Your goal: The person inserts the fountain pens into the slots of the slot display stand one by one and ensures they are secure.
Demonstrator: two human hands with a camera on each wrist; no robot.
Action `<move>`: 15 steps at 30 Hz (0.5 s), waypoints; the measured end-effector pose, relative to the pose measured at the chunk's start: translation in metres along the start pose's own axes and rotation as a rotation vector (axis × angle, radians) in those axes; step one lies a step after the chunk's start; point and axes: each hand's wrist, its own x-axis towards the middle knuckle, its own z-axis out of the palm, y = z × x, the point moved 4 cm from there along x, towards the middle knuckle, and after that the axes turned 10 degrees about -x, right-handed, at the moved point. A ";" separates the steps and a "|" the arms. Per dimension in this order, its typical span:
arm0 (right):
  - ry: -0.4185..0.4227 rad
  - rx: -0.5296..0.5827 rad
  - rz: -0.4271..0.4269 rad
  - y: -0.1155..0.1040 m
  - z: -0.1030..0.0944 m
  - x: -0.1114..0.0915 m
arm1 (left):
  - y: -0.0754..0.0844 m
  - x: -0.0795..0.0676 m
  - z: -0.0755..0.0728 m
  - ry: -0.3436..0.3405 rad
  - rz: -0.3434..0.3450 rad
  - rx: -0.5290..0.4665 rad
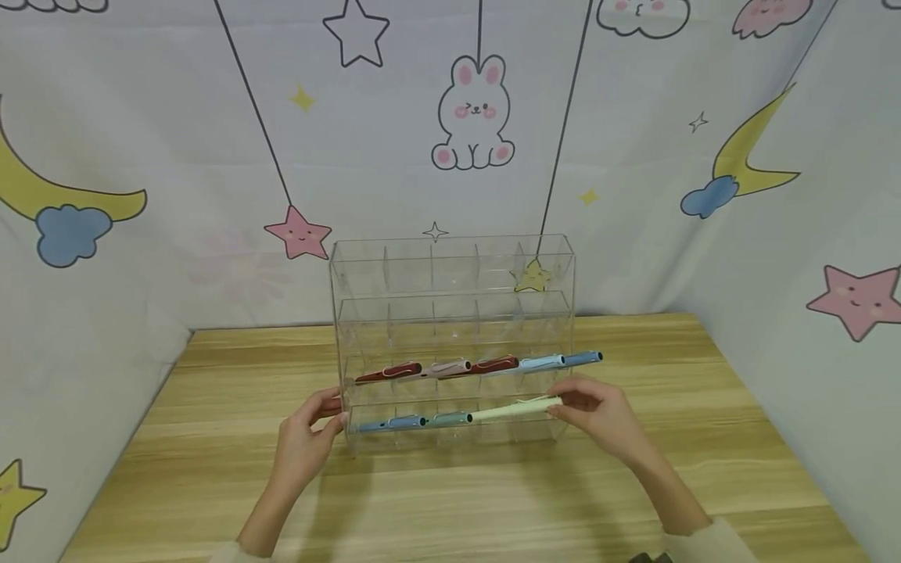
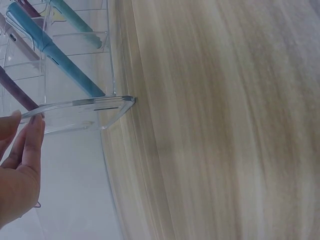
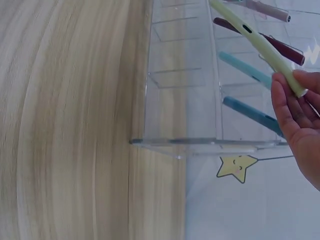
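Note:
A clear acrylic pen rack (image 1: 454, 295) with stepped, divided tiers stands on the wooden table. My left hand (image 1: 303, 439) pinches the rack's left side wall between thumb and fingers, as the left wrist view also shows. Between thumb and fingertips, my right hand (image 1: 597, 414) holds one end of a pale green pen (image 1: 510, 409). This pen slants leftward in front of the bottom tier's right half. Left of it, a blue pen (image 1: 394, 424) and a green pen (image 1: 448, 420) lean in the bottom tier.
One tier up lean two dark red pens (image 1: 495, 364), a pinkish-grey pen (image 1: 446, 368), a light blue pen (image 1: 542, 363) and a darker blue pen (image 1: 584, 358). Behind the wooden table (image 1: 450, 508) hangs a white cloth (image 1: 211, 156) printed with stars and a rabbit.

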 end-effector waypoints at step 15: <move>0.122 -0.164 -0.139 -0.007 0.053 0.009 | -0.001 0.000 0.000 0.001 0.022 0.010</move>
